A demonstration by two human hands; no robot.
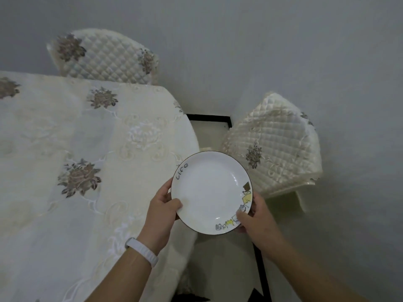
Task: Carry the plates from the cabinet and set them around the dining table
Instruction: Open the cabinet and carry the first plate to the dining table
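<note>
A white plate (209, 190) with a dark rim, the word "life" and small cartoon figures on its edge is held in the air just off the right edge of the dining table (87, 160). My left hand (162, 205) grips its left rim, thumb on top. My right hand (253, 216) grips the lower right rim, thumb over the cartoon figures. The table wears a cream embroidered cloth with brown flowers. No plate lies on the part of the table in view.
A chair with a quilted cream cover (104, 55) stands at the table's far side. A second covered chair (274, 144) stands to the right of the plate, near a pale wall. A black-framed floor strip (261, 273) runs below the plate.
</note>
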